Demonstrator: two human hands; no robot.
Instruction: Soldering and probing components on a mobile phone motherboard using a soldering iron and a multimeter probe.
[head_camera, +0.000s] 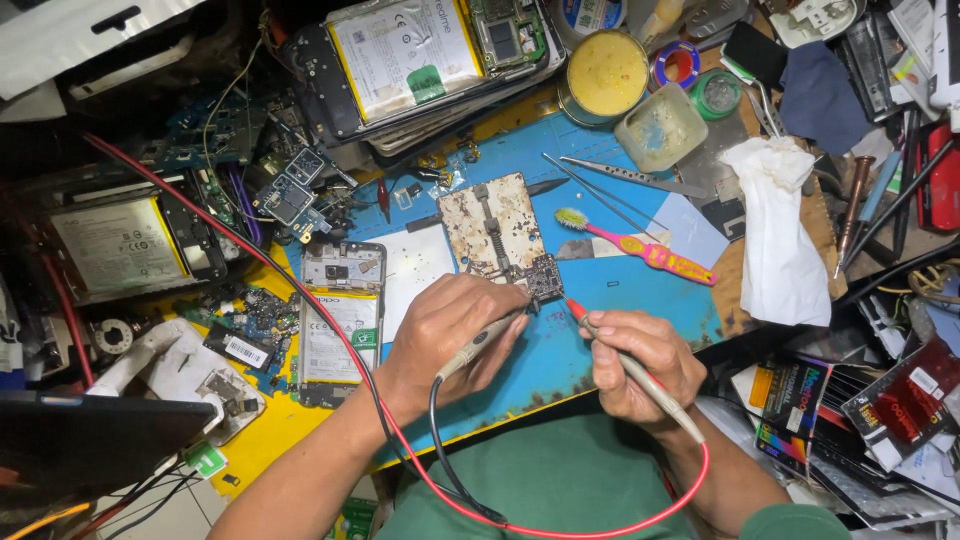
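Two probes converging on circuit board (545, 277) | left hand (450, 335) gripping black probe (487, 335), tip touching board | right hand (640, 365) pinching red probe (625, 365), tip just right of board, pointing up-left

Circuit board (543, 277) on mat (640, 300), seemingly touching holder (492, 225); toothbrush (640, 247) right

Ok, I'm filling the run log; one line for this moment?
left hand: holds black-wired probe on small circuit board | right hand: holds red-tipped probe | blue mat

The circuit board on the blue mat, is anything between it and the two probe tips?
Nothing visible. The left hand has its black probe tip at the circuit board edge; the right hand holds the red probe tip beside it, over bare blue mat.
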